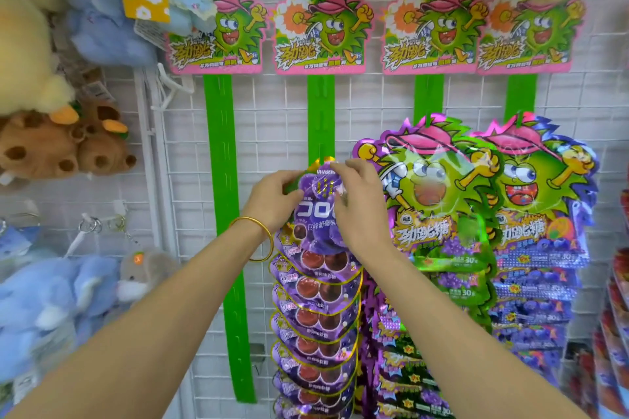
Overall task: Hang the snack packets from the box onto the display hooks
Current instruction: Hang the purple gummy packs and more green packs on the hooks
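**Operator:** Fingers (335, 168) of my right hand (354, 201) are pinching the top tab of a purple packet (315, 211), and my left hand (272, 196) is gripping its upper left edge. I am pressing the tab against the second green strip (320, 112), right at a clip.

**Inspector:** Is the packet hanging on its own?

**Operator:** I cannot tell. My fingertips are covering the hole and the clip, so I am judging it as not yet released.

**Inspector:** What are you counting as done?

**Operator:** Below this packet, a column of purple packets (316, 326) is hanging down the same strip, overlapping like shingles and running past the bottom edge. The two strips to the right are carrying full stacks of green monster packets (439, 194).

**Inspector:** And what are you seeing as outstanding?

**Operator:** The second strip is showing bare length above my hands, up to its header card (321, 31). The leftmost strip (224, 214) is hanging completely bare. The box is not appearing anywhere in view, so I am unable to say how much stock remains.

**Inspector:** Overall standing?

**Operator:** I am rating it as well advanced, perhaps past halfway, with one strip untouched.
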Tool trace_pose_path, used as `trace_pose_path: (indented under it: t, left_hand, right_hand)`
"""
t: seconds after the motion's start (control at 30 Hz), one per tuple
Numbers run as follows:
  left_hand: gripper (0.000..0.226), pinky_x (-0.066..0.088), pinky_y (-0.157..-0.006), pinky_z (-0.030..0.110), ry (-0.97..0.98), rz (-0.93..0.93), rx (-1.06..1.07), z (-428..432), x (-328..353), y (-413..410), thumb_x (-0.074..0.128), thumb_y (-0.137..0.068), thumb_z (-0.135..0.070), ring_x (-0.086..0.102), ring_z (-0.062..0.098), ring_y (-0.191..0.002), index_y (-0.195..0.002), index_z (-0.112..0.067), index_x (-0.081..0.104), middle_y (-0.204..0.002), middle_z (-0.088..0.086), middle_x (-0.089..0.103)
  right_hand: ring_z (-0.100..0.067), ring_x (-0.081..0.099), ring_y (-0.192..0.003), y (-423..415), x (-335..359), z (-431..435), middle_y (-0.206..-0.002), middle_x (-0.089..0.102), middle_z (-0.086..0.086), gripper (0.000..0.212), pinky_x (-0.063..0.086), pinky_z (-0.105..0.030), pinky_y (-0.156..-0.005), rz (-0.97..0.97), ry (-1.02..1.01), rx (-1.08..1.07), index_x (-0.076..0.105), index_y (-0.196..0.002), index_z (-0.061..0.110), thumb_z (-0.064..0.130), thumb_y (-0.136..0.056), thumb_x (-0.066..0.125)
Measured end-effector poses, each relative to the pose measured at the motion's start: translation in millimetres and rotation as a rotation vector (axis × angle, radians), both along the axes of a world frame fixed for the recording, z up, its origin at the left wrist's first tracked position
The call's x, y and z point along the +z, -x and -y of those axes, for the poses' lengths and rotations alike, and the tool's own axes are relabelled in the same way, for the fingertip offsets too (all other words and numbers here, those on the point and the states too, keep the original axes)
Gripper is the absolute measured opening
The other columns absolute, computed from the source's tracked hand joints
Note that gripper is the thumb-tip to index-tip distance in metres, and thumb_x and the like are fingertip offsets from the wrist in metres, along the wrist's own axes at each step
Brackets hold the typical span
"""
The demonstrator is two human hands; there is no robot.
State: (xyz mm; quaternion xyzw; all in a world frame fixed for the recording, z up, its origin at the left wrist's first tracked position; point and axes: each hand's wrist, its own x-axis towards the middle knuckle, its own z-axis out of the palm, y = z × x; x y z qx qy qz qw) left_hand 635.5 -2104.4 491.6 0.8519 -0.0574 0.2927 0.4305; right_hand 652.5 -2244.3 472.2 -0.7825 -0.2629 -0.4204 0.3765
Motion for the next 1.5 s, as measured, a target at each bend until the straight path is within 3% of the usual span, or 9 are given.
trace_pose_path:
  t: [0.07, 0.23, 0.43, 0.67, 0.83, 0.97, 1.3, 1.4, 1.5]
  left_hand:
    - [0.051, 0.037, -0.101, 0.034, -0.166, 0.051, 0.173, -5, -18, 11, 0.058, -0.076, -0.026, 0.052, 0.030, -0.115, -0.126, -0.015, 0.054, -0.121, 0.014, 0.060]
    - [0.054, 0.032, -0.103, 0.040, -0.057, 0.156, 0.289, -6, -114, 79, 0.054, -0.073, -0.030, 0.049, 0.029, -0.112, -0.123, -0.010, 0.054, -0.118, 0.012, 0.057]
    - [0.064, 0.038, -0.098, 0.039, -0.118, -0.422, 0.265, -31, -299, 149, 0.049, -0.066, -0.046, 0.051, 0.035, -0.109, -0.117, -0.008, 0.057, -0.116, 0.017, 0.057]
    - [0.072, 0.027, -0.106, 0.034, -0.296, -0.972, 0.230, -60, -424, 168, 0.057, -0.078, -0.047, 0.038, 0.028, -0.129, -0.134, -0.006, 0.037, -0.136, 0.016, 0.043]
    - [0.064, 0.038, -0.099, 0.040, -0.423, -1.058, 0.190, -77, -465, 162, 0.061, -0.081, -0.037, 0.042, 0.034, -0.122, -0.135, -0.015, 0.036, -0.130, 0.015, 0.047]
    - [0.046, 0.042, -0.092, 0.042, -0.501, -0.988, 0.144, -85, -473, 161, 0.058, -0.076, -0.031, 0.046, 0.033, -0.111, -0.118, -0.016, 0.049, -0.113, 0.011, 0.054]
    - [0.043, 0.042, -0.092, 0.042, -0.507, -1.008, 0.157, -120, -467, 179, 0.057, -0.078, -0.025, 0.044, 0.033, -0.112, -0.119, -0.015, 0.048, -0.115, 0.012, 0.052]
    - [0.067, 0.028, -0.105, 0.040, -0.553, -0.966, 0.217, -114, -448, 179, 0.059, -0.082, -0.033, 0.032, 0.034, -0.129, -0.139, -0.013, 0.029, -0.139, 0.016, 0.037]
    - [0.084, 0.016, -0.111, 0.034, -0.473, -0.753, 0.141, -105, -413, 171, 0.066, -0.079, -0.040, 0.026, 0.030, -0.136, -0.144, -0.015, 0.020, -0.146, 0.014, 0.030]
  right_hand:
    - [-0.031, 0.039, -0.128, 14, -15, 1, -0.136, 0.043, -0.016, 0.056, 0.032, -0.033, -0.104, 0.081, -0.006, -0.038, 0.055, -0.125, 0.009, -0.012, -0.074, 0.049]
    - [-0.020, 0.048, -0.114, 65, -103, 13, -0.119, 0.052, -0.008, 0.047, 0.036, -0.025, -0.099, 0.000, -0.042, 0.151, 0.060, -0.117, 0.010, -0.009, -0.075, 0.051]
    - [-0.019, 0.059, -0.089, 110, -304, 30, -0.103, 0.053, -0.005, 0.035, 0.048, -0.029, -0.084, -0.713, 0.178, 0.320, 0.063, -0.109, 0.007, -0.010, -0.081, 0.051]
    - [-0.028, 0.058, -0.110, 118, -460, 24, -0.115, 0.063, -0.016, 0.033, 0.042, -0.031, -0.091, -1.367, 0.428, 0.090, 0.057, -0.118, 0.004, 0.015, -0.087, 0.060]
    - [-0.032, 0.047, -0.121, 116, -509, -1, -0.123, 0.053, -0.016, 0.047, 0.042, -0.037, -0.096, -1.335, 0.715, -0.275, 0.052, -0.119, 0.005, 0.038, -0.087, 0.059]
    - [-0.030, 0.048, -0.118, 114, -519, -13, -0.123, 0.053, -0.013, 0.051, 0.046, -0.039, -0.090, -1.357, 0.657, -0.444, 0.053, -0.118, 0.010, 0.040, -0.080, 0.068]
    - [-0.031, 0.056, -0.110, 137, -496, 2, -0.111, 0.063, -0.014, 0.020, 0.041, -0.028, -0.087, -1.285, 0.143, -0.073, 0.060, -0.102, 0.001, 0.004, -0.083, 0.065]
    - [-0.039, 0.053, -0.104, 141, -464, 8, -0.107, 0.057, -0.029, 0.022, 0.039, -0.011, -0.071, -1.271, -0.119, 0.040, 0.056, -0.098, -0.009, -0.008, -0.078, 0.066]
    - [-0.021, 0.050, -0.095, 139, -417, 8, -0.097, 0.052, -0.013, 0.021, 0.039, -0.002, -0.066, -1.223, -0.201, 0.212, 0.054, -0.097, -0.005, -0.011, -0.079, 0.062]
